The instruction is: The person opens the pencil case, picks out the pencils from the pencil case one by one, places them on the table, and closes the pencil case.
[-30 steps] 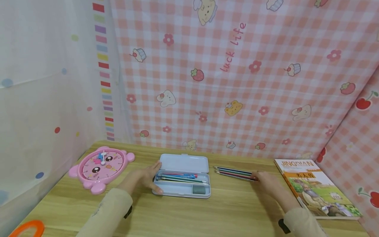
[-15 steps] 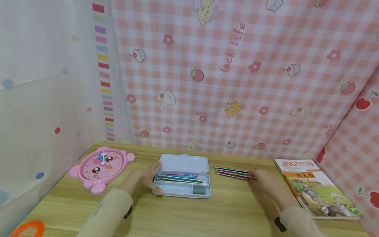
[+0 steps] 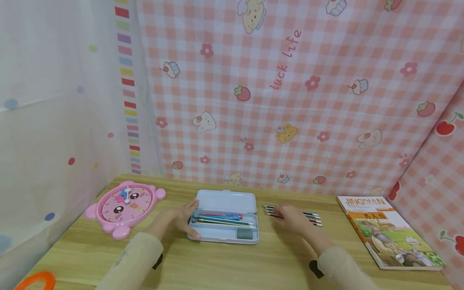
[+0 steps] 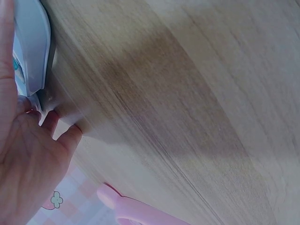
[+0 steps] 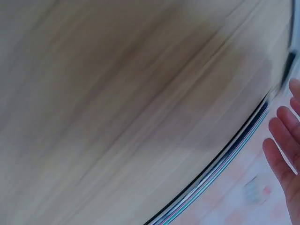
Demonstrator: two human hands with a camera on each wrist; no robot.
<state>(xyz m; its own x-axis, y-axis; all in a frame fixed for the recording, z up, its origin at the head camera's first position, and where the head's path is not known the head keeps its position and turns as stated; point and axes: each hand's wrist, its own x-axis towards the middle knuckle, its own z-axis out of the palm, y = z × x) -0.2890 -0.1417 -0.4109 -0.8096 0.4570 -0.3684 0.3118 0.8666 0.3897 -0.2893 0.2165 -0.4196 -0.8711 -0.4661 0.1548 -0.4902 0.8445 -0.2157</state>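
An open light-blue pencil case (image 3: 214, 237) lies on the table, its lid tipped back. Several pencils and pens (image 3: 224, 218) fill its rear part, and a dark green block (image 3: 244, 234) sits in the front right compartment. My left hand (image 3: 182, 219) rests spread against the case's left end, thumb at the front corner. In the left wrist view its fingertips (image 4: 71, 134) come down by the case's edge. Right of the case, several pencils (image 3: 312, 217) lie side by side, points leftward. Over their left part is my right hand (image 3: 290, 219), fingers (image 5: 281, 129) extended in the right wrist view.
A pink toy clock (image 3: 125, 207) lies at the left, an orange ring-shaped thing (image 3: 40, 278) at the near left corner. A book (image 3: 389, 237) lies at the right. Patterned cloth (image 3: 253, 121) hangs behind the table (image 3: 232, 266).
My right hand has slid left along the pencils, from their right ends to near their points, uncovering the right ends. My left hand has stayed at the case.
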